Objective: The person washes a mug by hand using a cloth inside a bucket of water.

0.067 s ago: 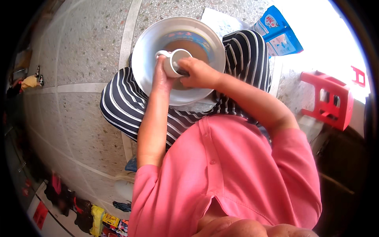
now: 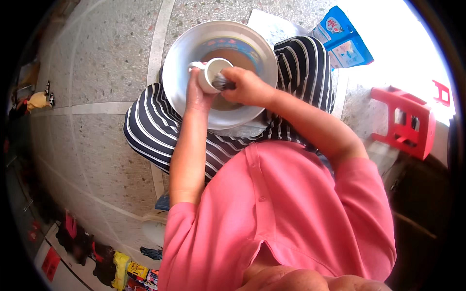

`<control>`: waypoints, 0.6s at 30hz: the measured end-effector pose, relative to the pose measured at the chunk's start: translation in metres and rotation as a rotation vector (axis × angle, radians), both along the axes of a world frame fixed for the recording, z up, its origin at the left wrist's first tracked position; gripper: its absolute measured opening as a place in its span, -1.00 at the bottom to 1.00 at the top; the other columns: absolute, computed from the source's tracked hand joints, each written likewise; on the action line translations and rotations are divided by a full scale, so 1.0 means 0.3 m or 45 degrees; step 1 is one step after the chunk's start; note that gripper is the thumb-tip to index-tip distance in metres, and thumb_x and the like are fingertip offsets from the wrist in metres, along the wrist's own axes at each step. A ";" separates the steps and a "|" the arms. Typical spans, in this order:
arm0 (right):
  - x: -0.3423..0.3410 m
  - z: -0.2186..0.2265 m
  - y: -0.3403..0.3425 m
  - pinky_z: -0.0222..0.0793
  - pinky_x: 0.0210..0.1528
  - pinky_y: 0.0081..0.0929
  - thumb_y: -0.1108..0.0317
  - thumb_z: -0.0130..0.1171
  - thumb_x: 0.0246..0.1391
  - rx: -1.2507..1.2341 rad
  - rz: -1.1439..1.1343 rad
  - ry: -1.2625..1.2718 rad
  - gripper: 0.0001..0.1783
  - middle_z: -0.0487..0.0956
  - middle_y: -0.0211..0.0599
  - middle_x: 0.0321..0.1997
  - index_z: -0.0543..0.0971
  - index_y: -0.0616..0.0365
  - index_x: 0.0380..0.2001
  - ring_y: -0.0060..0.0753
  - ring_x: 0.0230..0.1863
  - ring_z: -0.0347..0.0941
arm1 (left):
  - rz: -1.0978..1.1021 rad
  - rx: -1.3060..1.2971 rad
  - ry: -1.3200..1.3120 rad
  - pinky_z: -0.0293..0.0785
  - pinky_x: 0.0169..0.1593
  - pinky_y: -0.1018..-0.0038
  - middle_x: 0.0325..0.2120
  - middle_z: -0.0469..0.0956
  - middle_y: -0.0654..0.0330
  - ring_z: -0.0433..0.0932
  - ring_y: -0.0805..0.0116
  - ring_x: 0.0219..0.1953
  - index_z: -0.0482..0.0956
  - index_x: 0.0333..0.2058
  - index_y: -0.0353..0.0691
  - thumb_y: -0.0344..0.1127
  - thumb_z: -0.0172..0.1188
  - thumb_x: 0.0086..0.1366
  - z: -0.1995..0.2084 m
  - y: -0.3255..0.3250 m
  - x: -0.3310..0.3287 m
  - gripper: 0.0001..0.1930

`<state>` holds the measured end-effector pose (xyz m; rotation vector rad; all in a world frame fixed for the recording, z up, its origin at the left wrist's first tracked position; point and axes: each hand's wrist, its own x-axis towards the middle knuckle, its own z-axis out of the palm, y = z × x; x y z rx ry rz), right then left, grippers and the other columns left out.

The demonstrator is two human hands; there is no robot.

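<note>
A white mug (image 2: 206, 80) is held tilted over a wide, pale metal basin (image 2: 177, 63). My left hand (image 2: 198, 96) is wrapped round the mug's underside and left side, next to its handle, with most of its fingers hidden behind it. In my right hand (image 2: 248, 87), closed fingers grip a dark grey scouring pad (image 2: 223, 82) at the mug's rim. Murky brownish water (image 2: 235, 56) lies in the basin below both hands.
The basin sits between my knees in striped trousers (image 2: 306, 68). A blue pouch (image 2: 342, 41) stands at the far right beside a pale sheet (image 2: 269, 24). Further right is a red plastic stool (image 2: 407, 121). Coloured items (image 2: 128, 271) lie at the lower left.
My right hand has drawn the scouring pad up from inside the mug to its rim, so more of the pad shows. The mug has shifted slightly left.
</note>
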<state>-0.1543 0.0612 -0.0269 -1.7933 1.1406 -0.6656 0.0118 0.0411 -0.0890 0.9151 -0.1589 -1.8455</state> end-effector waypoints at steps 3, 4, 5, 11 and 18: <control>-0.040 0.022 0.002 0.36 -0.44 -0.50 0.44 0.20 -0.12 0.548 -0.307 -0.721 -0.73 0.51 -0.34 -0.46 0.48 0.20 -0.26 -0.49 -0.47 0.45 | -0.087 0.086 -0.053 0.49 -0.14 0.19 -0.18 0.49 0.28 0.48 0.26 -0.08 0.42 -0.12 0.05 0.10 0.01 0.19 0.000 -0.039 0.064 -0.63; -0.058 0.026 0.003 0.34 -0.52 -0.57 0.46 0.18 -0.09 0.713 -0.406 -0.894 -0.75 0.51 -0.39 -0.47 0.48 0.19 -0.27 -0.58 -0.52 0.43 | -0.126 0.027 0.291 0.45 -0.12 0.01 -0.14 0.48 0.14 0.42 0.07 -0.03 0.43 -0.10 -0.04 0.06 -0.05 0.22 0.005 -0.042 0.091 -0.60; -0.069 0.037 0.003 0.28 -0.61 -0.66 0.45 0.19 -0.07 0.683 -0.484 -0.916 -0.76 0.52 -0.38 -0.46 0.48 0.18 -0.26 -0.63 -0.61 0.39 | -0.161 -0.029 0.636 0.41 -0.10 -0.17 -0.10 0.46 0.00 0.37 -0.13 0.03 0.44 -0.08 -0.14 0.03 -0.12 0.25 0.005 -0.041 0.106 -0.57; -0.088 0.027 0.009 0.30 -0.55 -0.64 0.39 0.20 -0.05 0.749 -0.564 -1.121 -0.75 0.54 -0.33 -0.45 0.47 0.20 -0.26 -0.61 -0.53 0.42 | -0.077 0.006 0.618 0.36 -0.03 -0.17 -0.08 0.43 -0.11 0.32 -0.24 0.05 0.42 -0.06 -0.20 0.09 -0.14 0.27 -0.006 -0.026 0.116 -0.50; -0.065 0.094 0.017 0.28 -0.53 -0.67 0.35 0.18 0.00 0.817 -0.443 -1.093 -0.73 0.55 -0.33 -0.41 0.49 0.23 -0.21 -0.63 -0.50 0.42 | 0.067 0.008 0.023 0.40 -0.01 0.32 -0.26 0.49 0.23 0.47 0.30 -0.13 0.42 -0.18 -0.16 -0.01 -0.05 0.31 0.010 -0.024 0.060 -0.66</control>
